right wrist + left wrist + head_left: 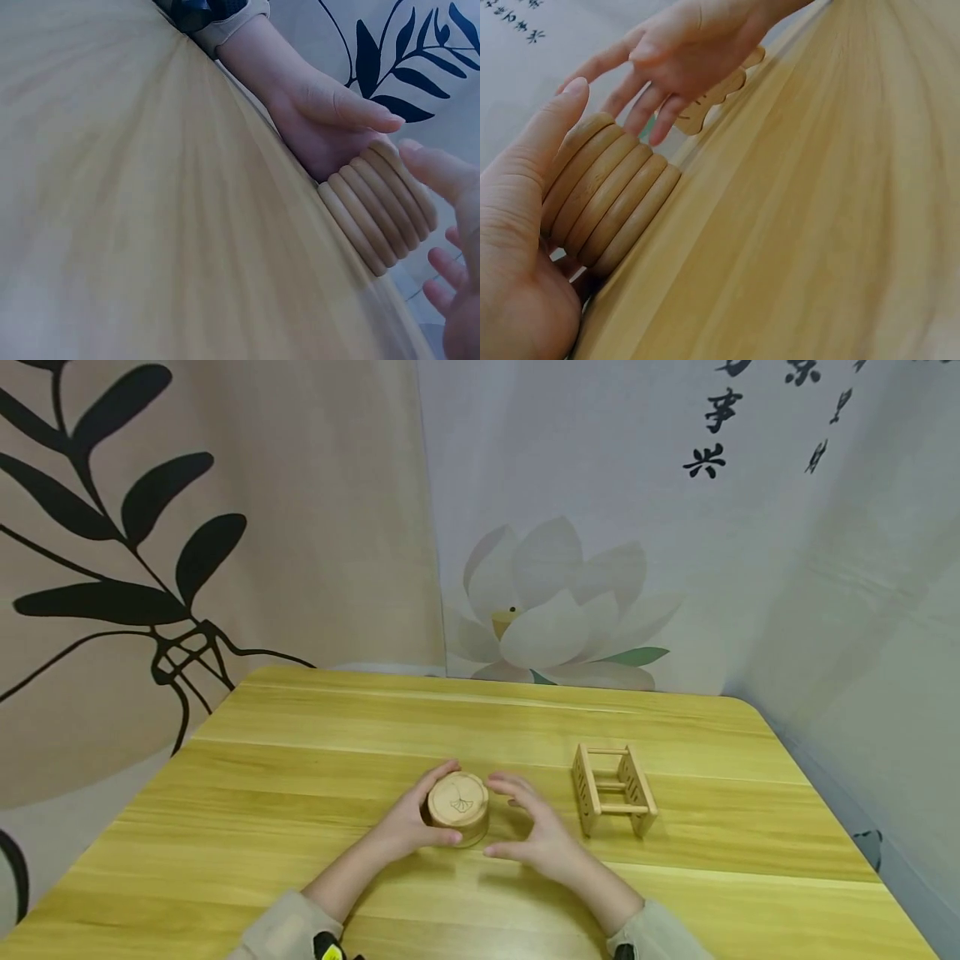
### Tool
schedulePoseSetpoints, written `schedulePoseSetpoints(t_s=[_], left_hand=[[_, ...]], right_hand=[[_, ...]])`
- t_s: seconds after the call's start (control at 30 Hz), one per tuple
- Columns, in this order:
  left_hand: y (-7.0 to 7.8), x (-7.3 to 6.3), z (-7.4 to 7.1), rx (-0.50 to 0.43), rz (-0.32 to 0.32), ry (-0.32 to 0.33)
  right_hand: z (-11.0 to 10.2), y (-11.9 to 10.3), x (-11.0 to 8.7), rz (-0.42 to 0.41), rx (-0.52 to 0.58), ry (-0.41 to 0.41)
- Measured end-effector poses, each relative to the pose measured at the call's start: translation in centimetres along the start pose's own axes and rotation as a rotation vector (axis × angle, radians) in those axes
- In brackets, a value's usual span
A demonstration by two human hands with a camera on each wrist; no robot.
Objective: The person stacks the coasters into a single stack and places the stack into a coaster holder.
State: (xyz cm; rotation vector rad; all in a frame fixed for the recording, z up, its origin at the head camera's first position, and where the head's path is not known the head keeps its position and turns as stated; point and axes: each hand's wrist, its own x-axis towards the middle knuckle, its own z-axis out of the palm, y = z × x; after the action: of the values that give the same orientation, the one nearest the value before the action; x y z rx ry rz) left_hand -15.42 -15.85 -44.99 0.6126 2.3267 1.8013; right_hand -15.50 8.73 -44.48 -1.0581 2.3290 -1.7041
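Note:
A stack of several round wooden coasters stands on the wooden table; the top one carries a dark engraved leaf. My left hand grips the stack from the left, thumb along its front and fingers around the far side. In the left wrist view the coasters lie flush in a column beside the left palm. To the right of the stack, my right hand holds its thumb and fingers spread, with nothing between them. The right wrist view has the right fingers close beside the stack.
A small wooden rack with cut-out side panels and crossbars stands right of the hands. The table has rounded far corners. Behind it hangs a cloth backdrop printed with leaves, a lotus and characters.

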Motion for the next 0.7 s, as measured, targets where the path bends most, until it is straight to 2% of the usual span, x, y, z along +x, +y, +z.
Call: schedulePoseSetpoints(t_s=[0.47,0.7], left_hand=[[-0.2,0.2,0.4,-0.034,-0.045,0.009],[0.0,0.3,0.4,-0.054,-0.054,-0.001]], right_hand=[[1.1,1.2,1.0,0.016,0.001,-0.013],[1.8,0.8,1.3,0.056,-0.008,0.0]])
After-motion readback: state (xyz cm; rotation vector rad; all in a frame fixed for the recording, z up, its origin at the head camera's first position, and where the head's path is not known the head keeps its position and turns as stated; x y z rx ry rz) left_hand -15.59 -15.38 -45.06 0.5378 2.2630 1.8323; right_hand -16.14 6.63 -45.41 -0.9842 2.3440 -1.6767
